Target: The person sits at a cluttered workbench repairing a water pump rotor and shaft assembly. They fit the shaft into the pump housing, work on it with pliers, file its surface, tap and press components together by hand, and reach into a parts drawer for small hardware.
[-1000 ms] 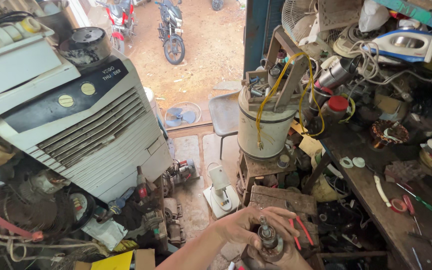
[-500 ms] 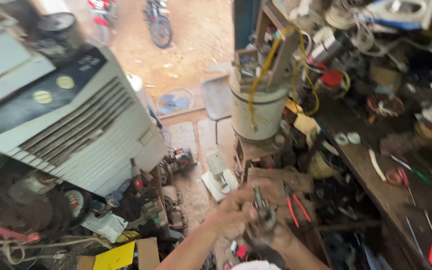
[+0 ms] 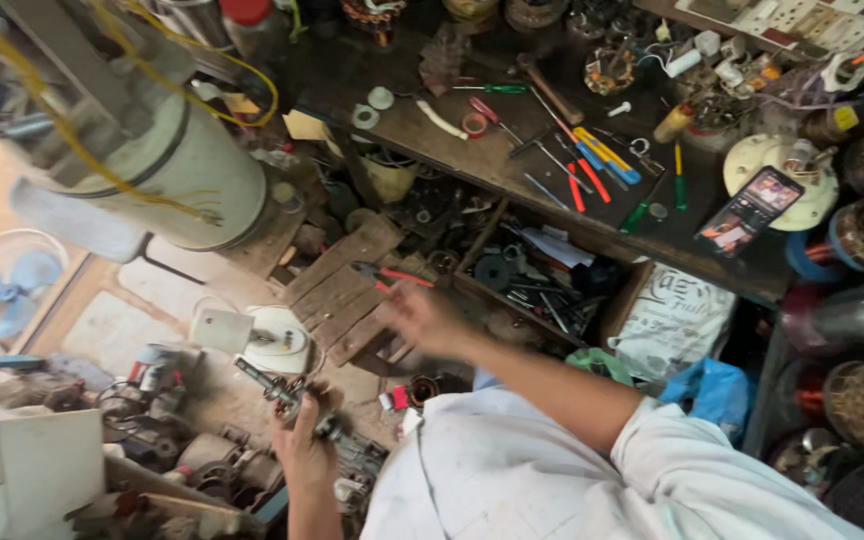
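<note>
Down by the floor, left fingers are clenched around a motor shaft, a thin steel rod with a dark wound core at its middle, held slanting above the clutter. The left hand grips it near the core, which looks a sound hold: the bare rod ends would slip and the windings would bruise under a pinch.

The right hand is blurred as it stretches toward the red-handled pliers lying on a wooden pallet; its fingers seem loosely spread and not on anything, just short of the handles. A clean pick-up would take both handles together, since the jaws point away from the hand.

Rough grey planks make up the pallet. Beside it sits a white plastic fan base, smooth and round. Behind stands a dented cream drum strung with yellow wire. Above, the dark wooden counter carries screwdrivers with bright handles and a phone with a lit screen.
</note>
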